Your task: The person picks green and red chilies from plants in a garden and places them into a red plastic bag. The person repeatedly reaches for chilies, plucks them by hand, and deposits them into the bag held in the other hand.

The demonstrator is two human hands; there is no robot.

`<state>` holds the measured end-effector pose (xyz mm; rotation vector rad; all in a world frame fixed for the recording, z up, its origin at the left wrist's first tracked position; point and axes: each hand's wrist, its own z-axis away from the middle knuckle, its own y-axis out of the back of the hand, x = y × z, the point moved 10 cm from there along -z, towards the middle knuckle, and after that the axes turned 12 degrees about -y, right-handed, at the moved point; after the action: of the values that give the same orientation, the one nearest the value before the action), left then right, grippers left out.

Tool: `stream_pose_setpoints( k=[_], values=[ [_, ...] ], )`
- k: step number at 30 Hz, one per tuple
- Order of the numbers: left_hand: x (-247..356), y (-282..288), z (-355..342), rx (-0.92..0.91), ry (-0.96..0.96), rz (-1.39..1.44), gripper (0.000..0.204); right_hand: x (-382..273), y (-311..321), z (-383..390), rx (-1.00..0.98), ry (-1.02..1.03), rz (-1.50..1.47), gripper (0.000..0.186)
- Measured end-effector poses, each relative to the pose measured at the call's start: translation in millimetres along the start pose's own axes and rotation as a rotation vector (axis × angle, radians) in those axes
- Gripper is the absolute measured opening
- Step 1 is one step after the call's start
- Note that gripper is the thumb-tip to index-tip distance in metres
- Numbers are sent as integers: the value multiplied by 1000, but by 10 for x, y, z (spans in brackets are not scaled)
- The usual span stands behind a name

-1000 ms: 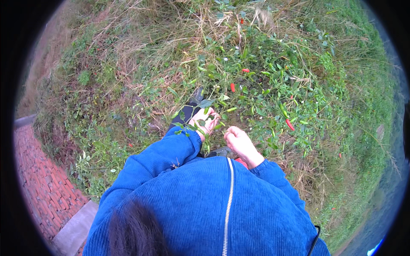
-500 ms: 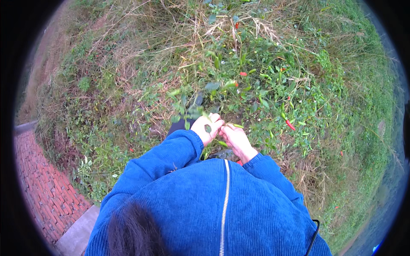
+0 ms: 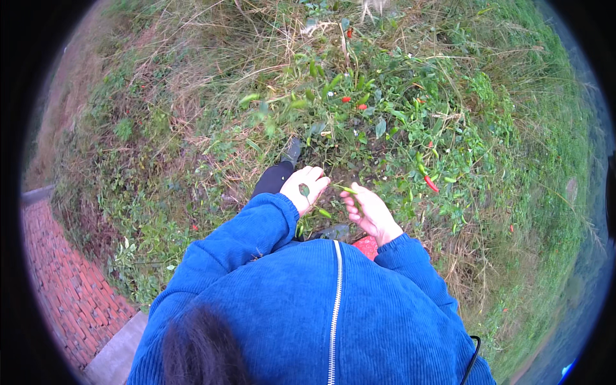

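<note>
My left hand (image 3: 303, 186) is closed around part of a chili plant, its fingers bent together; a dark green leaf (image 3: 304, 190) lies across the back of it. Just below its fingertips hangs a green chili pepper (image 3: 325, 213). To the right, my right hand (image 3: 372, 217) pinches another green chili pepper (image 3: 350, 190) between thumb and forefinger, with the other fingers loosely curled. A gap separates the two hands. Farther right on the plants, a red chili (image 3: 431, 184) hangs beside green ones.
A red object (image 3: 366, 247) shows partly below my right wrist, mostly hidden by my jacket. My dark shoe (image 3: 292, 151) stands among the plants. Beyond are more chili plants (image 3: 410, 115) and dry grass (image 3: 212, 70). Red brick paving (image 3: 70, 282) lies at lower left.
My right hand has drawn away from my left, down and right, holding the green chili. The blurred branch above my left hand has swung up, and the red object shows more.
</note>
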<state>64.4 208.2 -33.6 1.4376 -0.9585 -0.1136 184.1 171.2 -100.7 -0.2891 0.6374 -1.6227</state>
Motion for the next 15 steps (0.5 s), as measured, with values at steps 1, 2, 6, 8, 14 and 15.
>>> stream_pose_setpoints(
  k=[1, 2, 6, 8, 14, 15],
  values=[
    [4, 13, -2, -14, -8, -14, 17, -11, -88, -36, -66, -20, 43, 25],
    [10, 8, 8, -27, -14, -27, 17, -8, -97, -58, -39, -38, 90, 26],
    [-9, -106, 50, -1, -57, -84, 24, -83, -300, -28, 69, 52, 371, 25],
    [-21, -112, 90, 124, -60, -130, 20, -179, -291, 100, 310, 153, 587, 23],
    [-712, -777, 440, 497, 794, 1440, 16, -448, -473, 583, 298, 627, 724, 14],
    [-711, -809, 456, 504, 848, 1527, 15, -342, -263, 428, 289, 428, 486, 14]
  ],
)
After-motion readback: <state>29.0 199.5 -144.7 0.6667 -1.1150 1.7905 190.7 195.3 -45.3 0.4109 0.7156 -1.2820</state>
